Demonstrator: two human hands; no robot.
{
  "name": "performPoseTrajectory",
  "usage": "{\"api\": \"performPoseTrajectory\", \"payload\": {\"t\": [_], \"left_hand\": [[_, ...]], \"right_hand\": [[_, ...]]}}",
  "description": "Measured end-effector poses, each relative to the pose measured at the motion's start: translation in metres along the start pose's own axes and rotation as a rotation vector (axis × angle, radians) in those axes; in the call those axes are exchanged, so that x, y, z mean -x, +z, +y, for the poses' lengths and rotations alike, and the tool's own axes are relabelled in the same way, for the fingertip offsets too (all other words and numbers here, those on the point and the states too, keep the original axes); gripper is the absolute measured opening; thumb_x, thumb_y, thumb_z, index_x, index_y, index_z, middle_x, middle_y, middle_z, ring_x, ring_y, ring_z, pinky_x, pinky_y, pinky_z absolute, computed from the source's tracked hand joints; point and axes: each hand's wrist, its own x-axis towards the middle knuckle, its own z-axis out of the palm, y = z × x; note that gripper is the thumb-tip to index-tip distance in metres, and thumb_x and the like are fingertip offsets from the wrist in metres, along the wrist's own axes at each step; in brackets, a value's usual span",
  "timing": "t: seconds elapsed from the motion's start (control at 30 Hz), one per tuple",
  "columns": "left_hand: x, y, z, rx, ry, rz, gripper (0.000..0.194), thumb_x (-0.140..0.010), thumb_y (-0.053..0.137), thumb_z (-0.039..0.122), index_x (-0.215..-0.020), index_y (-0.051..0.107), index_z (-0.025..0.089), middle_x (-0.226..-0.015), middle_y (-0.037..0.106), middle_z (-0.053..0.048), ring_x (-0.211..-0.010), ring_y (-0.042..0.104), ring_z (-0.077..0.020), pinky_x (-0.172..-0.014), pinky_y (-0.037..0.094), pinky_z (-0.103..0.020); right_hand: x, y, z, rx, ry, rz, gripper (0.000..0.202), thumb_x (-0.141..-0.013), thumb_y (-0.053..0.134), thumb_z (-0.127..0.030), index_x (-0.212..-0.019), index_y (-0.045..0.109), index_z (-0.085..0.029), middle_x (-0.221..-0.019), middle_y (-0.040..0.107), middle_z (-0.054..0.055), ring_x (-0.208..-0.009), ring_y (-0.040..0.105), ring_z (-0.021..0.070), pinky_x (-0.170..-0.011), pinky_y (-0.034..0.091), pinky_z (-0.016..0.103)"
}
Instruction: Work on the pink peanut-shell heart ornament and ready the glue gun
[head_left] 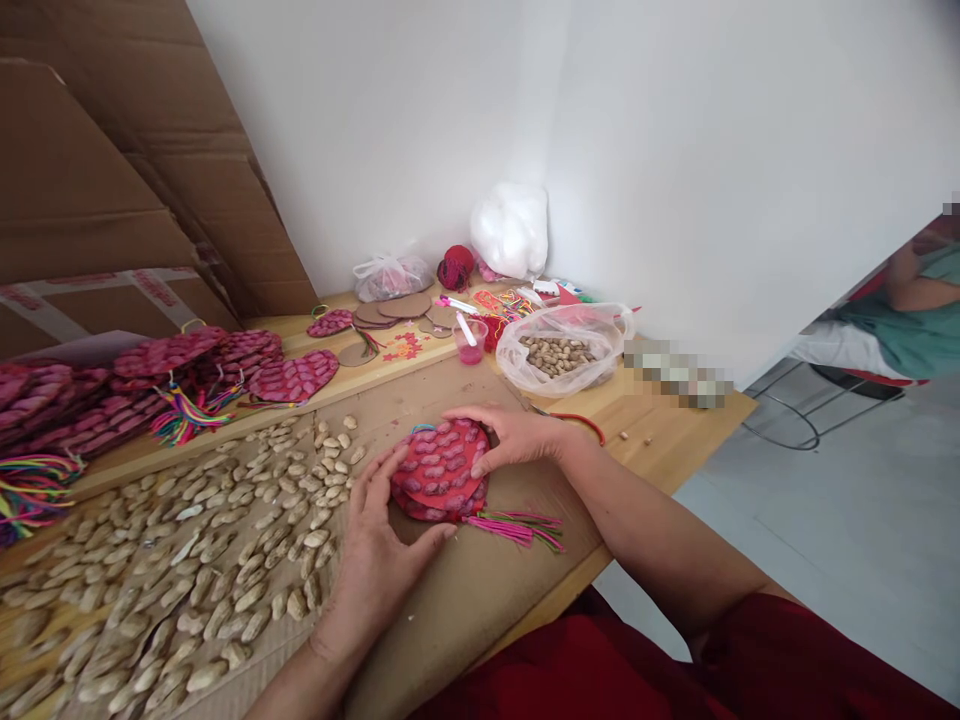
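A round red piece (pixel 441 468) covered with rows of pink-painted peanut shells lies on the brown cardboard (pixel 450 590), with a second layer showing beneath it. Its pink and green tassel (pixel 517 530) points right. My left hand (pixel 382 535) rests against its left edge, fingers curved and thumb spread along the near side. On the far right edge is my right hand (pixel 517 437), with fingers and thumb around the rim. Many unpainted peanut shells (pixel 247 560) are spread over the cardboard at the left.
Finished pink pieces (pixel 172 352) with coloured tassels are piled at the left. Behind are cardboard discs (pixel 405 306), a cup of pink paint (pixel 470 345), red yarn (pixel 456 268) and a plastic bag of peanuts (pixel 559 350). A seated person (pixel 915 310) is at the far right.
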Motion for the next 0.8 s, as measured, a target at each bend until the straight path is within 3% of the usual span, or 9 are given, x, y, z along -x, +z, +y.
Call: {"api": "performPoseTrajectory", "payload": {"t": [0.3,0.6,0.7,0.8], "left_hand": [[0.0,0.002,-0.002,-0.051,0.021,-0.02,0.079,-0.071,0.076,0.028,-0.142,0.042,0.022,-0.143,0.044,-0.013,-0.138,0.039,-0.0327,-0.116,0.032,-0.055],[0.003,-0.002,0.008,0.012,-0.006,-0.04,0.091,-0.074,0.068,0.015,-0.153,0.024,0.022,-0.155,0.032,-0.013,-0.146,0.029,-0.0284,-0.121,0.026,-0.045],[0.003,-0.004,0.009,0.065,-0.02,-0.071,0.095,-0.072,0.067,0.013,-0.154,0.021,0.02,-0.155,0.033,-0.013,-0.145,0.03,-0.0281,-0.12,0.026,-0.043],[0.003,-0.005,0.01,0.105,-0.042,-0.083,0.095,-0.07,0.067,0.013,-0.154,0.023,0.017,-0.153,0.037,-0.013,-0.143,0.033,-0.0272,-0.12,0.027,-0.043]], "right_hand": [[0.001,-0.001,-0.005,-0.002,-0.013,0.007,0.088,-0.069,0.076,-0.057,-0.145,0.042,-0.028,-0.145,0.051,0.006,-0.132,0.047,0.0257,-0.114,0.035,0.04],[0.0,-0.003,-0.001,-0.008,-0.068,-0.039,0.079,-0.078,0.068,-0.056,-0.148,0.038,-0.033,-0.151,0.043,0.005,-0.139,0.039,0.0296,-0.119,0.028,0.05],[0.0,-0.004,0.001,-0.016,-0.059,-0.063,0.068,-0.084,0.061,-0.054,-0.146,0.04,-0.035,-0.152,0.042,0.002,-0.141,0.036,0.0292,-0.121,0.026,0.051],[0.0,-0.003,0.002,-0.03,-0.027,-0.07,0.069,-0.084,0.061,-0.053,-0.147,0.037,-0.036,-0.153,0.041,0.002,-0.142,0.036,0.0298,-0.121,0.026,0.052]]}}
